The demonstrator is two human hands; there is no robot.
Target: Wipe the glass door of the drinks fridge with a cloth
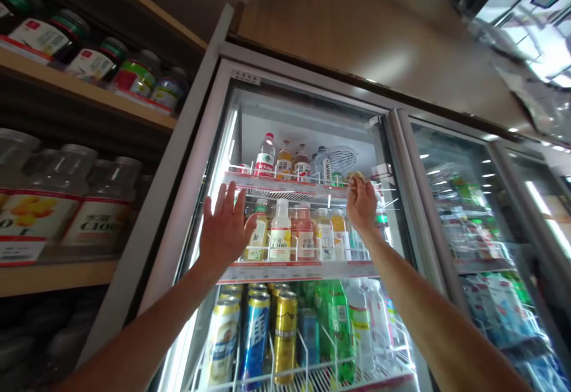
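My left hand is raised with its fingers spread, palm toward the glass door of a drinks fridge. It appears to rest on the pane. Higher and to the right, my right hand has its fingers closed around a small crumpled tan cloth at the glass. Most of the cloth is hidden by the fingers. Behind the pane, bottles stand on the upper shelves, among them a white-capped bottle and a red-capped water bottle.
Tall cans, including a gold can, and a green bottle fill the lower wire shelf. To the left, wooden shelves carry large bottles. Another glass fridge door adjoins on the right, beneath a wooden panel.
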